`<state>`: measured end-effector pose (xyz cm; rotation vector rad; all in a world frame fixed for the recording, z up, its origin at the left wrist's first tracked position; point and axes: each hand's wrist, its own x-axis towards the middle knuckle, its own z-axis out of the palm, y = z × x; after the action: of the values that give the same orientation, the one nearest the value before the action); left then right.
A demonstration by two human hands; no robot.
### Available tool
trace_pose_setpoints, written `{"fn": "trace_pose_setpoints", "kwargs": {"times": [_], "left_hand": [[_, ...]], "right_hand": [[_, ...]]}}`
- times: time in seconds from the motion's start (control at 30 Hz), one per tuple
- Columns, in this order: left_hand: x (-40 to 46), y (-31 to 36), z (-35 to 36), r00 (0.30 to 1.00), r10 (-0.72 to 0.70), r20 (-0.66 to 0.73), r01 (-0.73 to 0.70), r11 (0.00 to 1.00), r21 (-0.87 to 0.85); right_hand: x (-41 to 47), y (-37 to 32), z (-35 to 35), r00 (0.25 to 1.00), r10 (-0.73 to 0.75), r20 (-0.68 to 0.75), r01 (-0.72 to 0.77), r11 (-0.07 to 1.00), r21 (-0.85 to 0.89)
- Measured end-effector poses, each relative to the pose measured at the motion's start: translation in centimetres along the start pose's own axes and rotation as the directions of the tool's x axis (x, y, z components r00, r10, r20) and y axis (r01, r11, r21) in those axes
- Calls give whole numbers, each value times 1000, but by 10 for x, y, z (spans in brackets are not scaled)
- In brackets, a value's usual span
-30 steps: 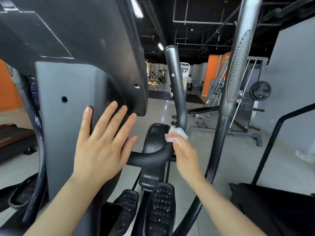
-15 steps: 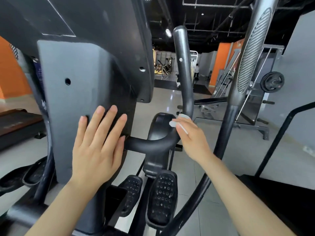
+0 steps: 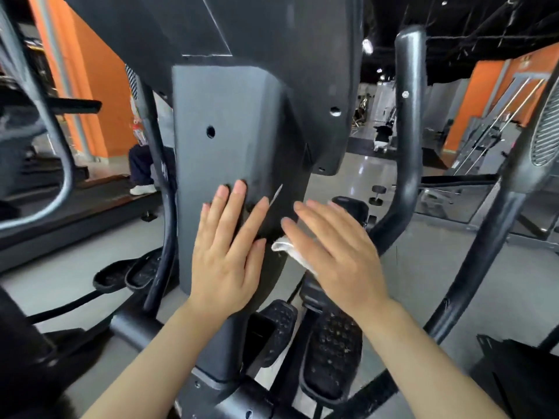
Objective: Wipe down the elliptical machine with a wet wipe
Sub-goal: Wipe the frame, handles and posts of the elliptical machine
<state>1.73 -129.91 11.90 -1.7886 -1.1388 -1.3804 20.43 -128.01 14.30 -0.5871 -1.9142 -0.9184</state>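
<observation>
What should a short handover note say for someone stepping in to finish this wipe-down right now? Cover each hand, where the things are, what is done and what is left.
Left hand: flat, fingers straight, resting on the grey column of the elliptical.
Right hand: fingers straight and blurred, pressing the white wipe against the column's right side.
Done: cannot tell from this view; no surface shows a clear wet mark.
Left: go on over the column, then the curved handlebar and pedals below.
</observation>
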Motion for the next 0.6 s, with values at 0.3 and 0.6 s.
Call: {"fn": "trace_pose_setpoints", "kwargs": {"times": [0.3, 0.6], "left_hand": [[0, -3, 0, 1000, 3, 0, -3, 1000, -10], [-1, -1, 0, 1000, 6, -10, -5, 1000, 23]], "right_hand": [[-25, 15, -7, 897, -211, 389, 208, 977, 50], [-3, 33, -45, 949, -83, 305, 70, 996, 53]]}}
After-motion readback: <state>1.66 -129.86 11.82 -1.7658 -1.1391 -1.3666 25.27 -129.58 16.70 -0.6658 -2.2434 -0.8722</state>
